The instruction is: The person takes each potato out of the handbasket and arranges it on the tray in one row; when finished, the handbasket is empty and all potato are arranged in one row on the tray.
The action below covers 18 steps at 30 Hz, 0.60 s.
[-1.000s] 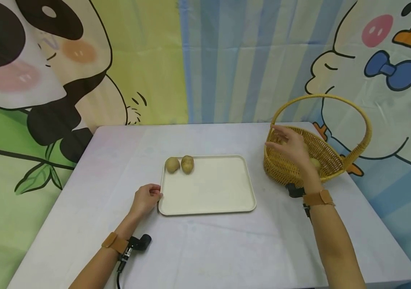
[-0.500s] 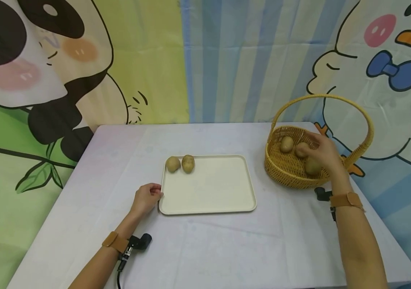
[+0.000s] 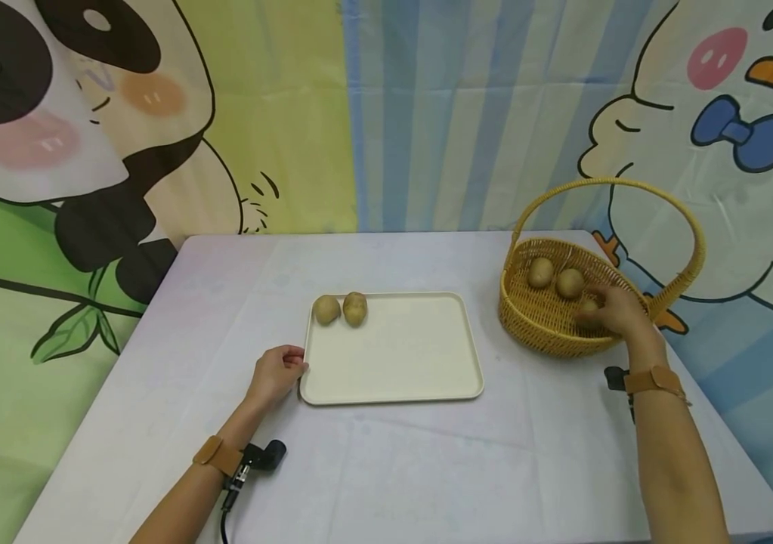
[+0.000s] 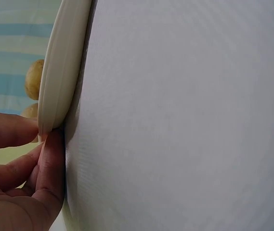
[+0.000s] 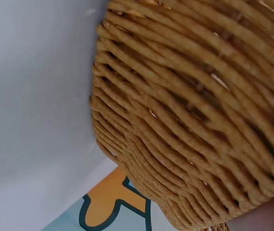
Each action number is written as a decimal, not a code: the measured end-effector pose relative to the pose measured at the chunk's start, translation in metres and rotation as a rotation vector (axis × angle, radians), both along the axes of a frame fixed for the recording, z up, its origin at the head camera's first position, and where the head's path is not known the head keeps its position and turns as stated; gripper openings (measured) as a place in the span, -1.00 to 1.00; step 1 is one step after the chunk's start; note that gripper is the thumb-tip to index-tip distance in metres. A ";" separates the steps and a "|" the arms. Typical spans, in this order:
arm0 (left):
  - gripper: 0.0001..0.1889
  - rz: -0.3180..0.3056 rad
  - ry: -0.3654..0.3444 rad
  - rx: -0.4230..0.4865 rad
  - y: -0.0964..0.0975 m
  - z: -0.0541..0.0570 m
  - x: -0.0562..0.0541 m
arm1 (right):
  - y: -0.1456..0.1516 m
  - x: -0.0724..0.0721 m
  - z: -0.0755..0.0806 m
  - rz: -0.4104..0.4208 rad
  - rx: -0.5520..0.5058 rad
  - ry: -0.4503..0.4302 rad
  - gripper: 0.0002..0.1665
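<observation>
My left hand (image 3: 276,375) pinches the left edge of a cream rectangular tray (image 3: 413,351); in the left wrist view the thumb and fingers (image 4: 50,168) meet at the tray's corner. Two brown potatoes (image 3: 341,309) lie side by side in the tray's far left corner. At the right, my right hand (image 3: 620,311) reaches into a yellow wicker basket (image 3: 529,326) and holds a potato (image 3: 588,306), partly hidden by the fingers. Two more potatoes, one farther back (image 3: 540,272) and one in the middle (image 3: 570,283), rest inside. Basket weave (image 5: 185,115) fills most of the right wrist view.
The basket's tall arched handle (image 3: 607,181) rises over its opening. A white cloth (image 3: 393,468) covers the table. Behind stands a printed cartoon backdrop (image 3: 420,113). A black cable (image 3: 224,521) trails from the left wrist camera.
My right hand has moved from the basket's left side to its right, past the middle potato to the nearest one. The left hand and the tray have stayed in place.
</observation>
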<state>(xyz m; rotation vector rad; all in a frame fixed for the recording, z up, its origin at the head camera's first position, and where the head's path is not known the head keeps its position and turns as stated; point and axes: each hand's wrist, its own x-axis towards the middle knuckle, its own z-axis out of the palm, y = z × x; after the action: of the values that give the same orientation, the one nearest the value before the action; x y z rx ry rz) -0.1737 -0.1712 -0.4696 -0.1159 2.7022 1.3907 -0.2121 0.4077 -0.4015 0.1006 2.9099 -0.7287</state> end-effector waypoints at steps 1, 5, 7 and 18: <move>-0.73 -0.001 0.001 -0.001 0.000 0.000 0.000 | 0.000 0.000 -0.001 0.000 0.003 -0.001 -0.05; -0.73 -0.002 0.006 -0.002 0.000 0.000 0.000 | -0.002 0.000 -0.001 -0.003 0.023 -0.015 -0.10; -0.73 -0.001 0.006 -0.001 0.000 0.000 0.000 | -0.002 0.000 -0.001 -0.004 0.031 -0.021 -0.11; -0.73 0.002 -0.001 -0.004 0.000 0.001 0.000 | -0.004 0.000 -0.003 -0.024 0.043 -0.016 -0.12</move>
<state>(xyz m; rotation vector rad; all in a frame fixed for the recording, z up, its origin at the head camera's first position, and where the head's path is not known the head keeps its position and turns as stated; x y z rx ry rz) -0.1732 -0.1709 -0.4688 -0.1192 2.7044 1.3853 -0.2122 0.4041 -0.4043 0.1459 2.9143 -0.6660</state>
